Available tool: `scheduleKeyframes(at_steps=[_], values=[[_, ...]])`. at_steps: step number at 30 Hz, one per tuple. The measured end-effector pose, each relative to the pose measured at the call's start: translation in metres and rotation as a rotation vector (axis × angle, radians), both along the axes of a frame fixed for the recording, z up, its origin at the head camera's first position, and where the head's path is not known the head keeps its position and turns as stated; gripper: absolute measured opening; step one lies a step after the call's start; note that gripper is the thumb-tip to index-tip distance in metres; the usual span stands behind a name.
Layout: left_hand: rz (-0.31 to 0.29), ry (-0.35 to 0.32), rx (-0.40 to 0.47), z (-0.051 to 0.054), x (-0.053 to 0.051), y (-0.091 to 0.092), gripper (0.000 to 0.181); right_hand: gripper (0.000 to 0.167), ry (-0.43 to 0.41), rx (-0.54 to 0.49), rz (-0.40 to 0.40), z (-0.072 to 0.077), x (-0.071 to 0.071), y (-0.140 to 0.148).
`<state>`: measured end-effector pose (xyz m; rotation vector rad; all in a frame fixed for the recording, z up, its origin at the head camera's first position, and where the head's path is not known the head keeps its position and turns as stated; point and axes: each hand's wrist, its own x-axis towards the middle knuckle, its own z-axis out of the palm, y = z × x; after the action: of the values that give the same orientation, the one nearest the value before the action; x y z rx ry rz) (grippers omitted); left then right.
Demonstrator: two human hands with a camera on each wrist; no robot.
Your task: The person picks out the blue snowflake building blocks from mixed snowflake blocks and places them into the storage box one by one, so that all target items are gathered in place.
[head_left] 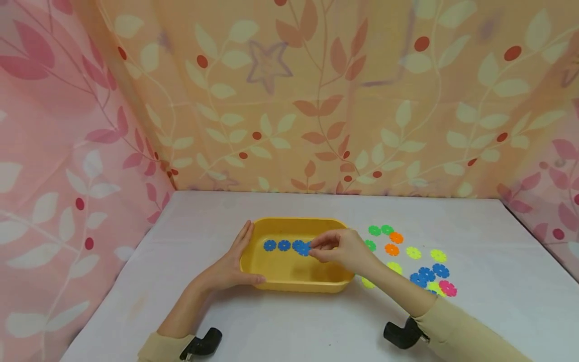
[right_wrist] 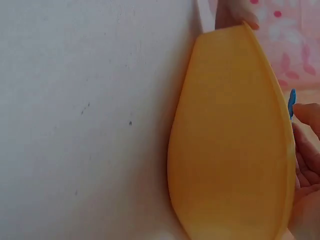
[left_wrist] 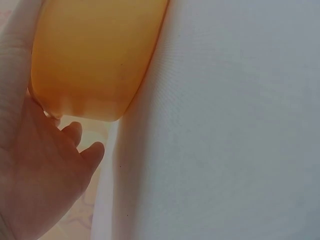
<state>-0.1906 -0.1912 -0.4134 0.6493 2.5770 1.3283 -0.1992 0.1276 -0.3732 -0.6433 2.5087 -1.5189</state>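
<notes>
One blue disc [right_wrist: 292, 103], lower centre of the frame, probably light, stiff, best held by its rim; right hand [head_left: 346, 250] pinches it, left hand [head_left: 228, 266] grips yellow tray [head_left: 300, 286].

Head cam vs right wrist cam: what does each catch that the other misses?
Only head: the inside of the yellow tray with blue pieces lying in it, plus loose green pieces, orange pieces, yellow pieces and a pink piece on the table to its right.

Only right wrist: a broad look at the tray's outer wall, and the held blue piece nearly edge-on past the rim.

Both: tray, left grip at one end, right grip, white table covering, pink patterned curtain.
</notes>
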Motion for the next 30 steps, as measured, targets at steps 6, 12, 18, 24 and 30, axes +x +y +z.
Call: scheduleKeyframes(at_steps=[6, 12, 18, 24, 30], values=[[0.001, 0.005, 0.008, -0.001, -0.001, 0.001, 0.127, 0.017, 0.05, 0.087, 0.079, -0.012, -0.009, -0.031], [-0.001, 0.0, 0.01, -0.002, -0.001, 0.001, 0.125, 0.008, 0.002, 0.2, 0.165, -0.02, -0.015, -0.052], [-0.005, 0.003, 0.013, -0.002, 0.0, 0.0, 0.126, 0.007, -0.024, 0.274, 0.232, -0.024, -0.017, -0.071], [-0.001, -0.014, 0.017, 0.0, 0.001, 0.001, 0.123, 0.007, 0.043, 0.329, 0.231, -0.027, -0.02, -0.085], [0.0, -0.021, 0.018, 0.001, 0.001, 0.001, 0.123, 0.009, 0.007, 0.314, 0.263, -0.027, -0.02, -0.084]])
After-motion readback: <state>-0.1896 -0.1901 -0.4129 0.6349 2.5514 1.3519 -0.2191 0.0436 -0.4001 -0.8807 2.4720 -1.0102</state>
